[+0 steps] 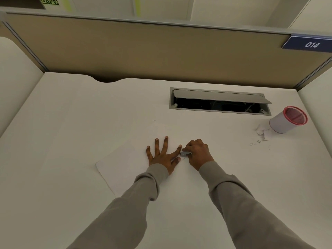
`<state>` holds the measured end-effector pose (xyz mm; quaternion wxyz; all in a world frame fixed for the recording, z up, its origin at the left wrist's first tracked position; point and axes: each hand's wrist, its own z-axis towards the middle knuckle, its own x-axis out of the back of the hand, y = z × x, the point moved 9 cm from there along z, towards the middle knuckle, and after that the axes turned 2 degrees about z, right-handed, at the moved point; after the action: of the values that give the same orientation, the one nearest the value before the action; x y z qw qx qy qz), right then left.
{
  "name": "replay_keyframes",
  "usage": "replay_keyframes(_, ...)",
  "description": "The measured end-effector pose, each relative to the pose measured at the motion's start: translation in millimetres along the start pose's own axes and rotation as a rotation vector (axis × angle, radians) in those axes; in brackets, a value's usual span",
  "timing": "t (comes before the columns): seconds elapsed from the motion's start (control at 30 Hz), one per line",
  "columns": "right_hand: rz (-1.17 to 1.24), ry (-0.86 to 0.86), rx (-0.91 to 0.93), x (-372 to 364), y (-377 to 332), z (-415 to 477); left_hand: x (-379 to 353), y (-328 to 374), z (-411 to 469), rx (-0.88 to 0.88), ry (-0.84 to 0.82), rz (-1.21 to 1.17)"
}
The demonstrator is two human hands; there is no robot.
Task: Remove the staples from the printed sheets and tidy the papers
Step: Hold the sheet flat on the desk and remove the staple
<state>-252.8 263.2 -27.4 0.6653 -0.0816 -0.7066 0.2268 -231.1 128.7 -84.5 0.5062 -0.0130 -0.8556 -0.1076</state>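
White printed sheets [124,164] lie skewed on the white desk, in the middle of the head view. My left hand [161,153] presses flat on them with fingers spread, holding nothing. My right hand [196,152] is closed around a small metal staple remover [185,153], whose tip rests at the sheets' right corner, just beside my left index finger. The staple itself is too small to make out.
A white cup with a red rim [287,120] stands at the right, with torn paper scraps [262,132] and loose staples [256,142] beside it. An open cable tray [219,101] sits in the desk behind. A tan partition [143,54] bounds the back.
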Motion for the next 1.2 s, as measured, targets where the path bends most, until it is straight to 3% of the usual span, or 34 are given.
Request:
replay_keyframes(0.37,0.126,-0.138,0.100,-6,-4,9,-1,-1,1,-0.006,-0.010,-0.018)
replay_keyframes(0.57,0.031,-0.015,-0.002,3,12,4,-1,-1,2,-0.003,0.002,-0.014)
replay_keyframes(1.0,-0.037,-0.153,0.015,-7,-6,8,-3,-2,3,0.000,0.011,-0.021)
replay_keyframes(1.2,0.071,-0.144,0.067,-4,-5,12,-3,-2,4,0.003,-0.006,-0.030)
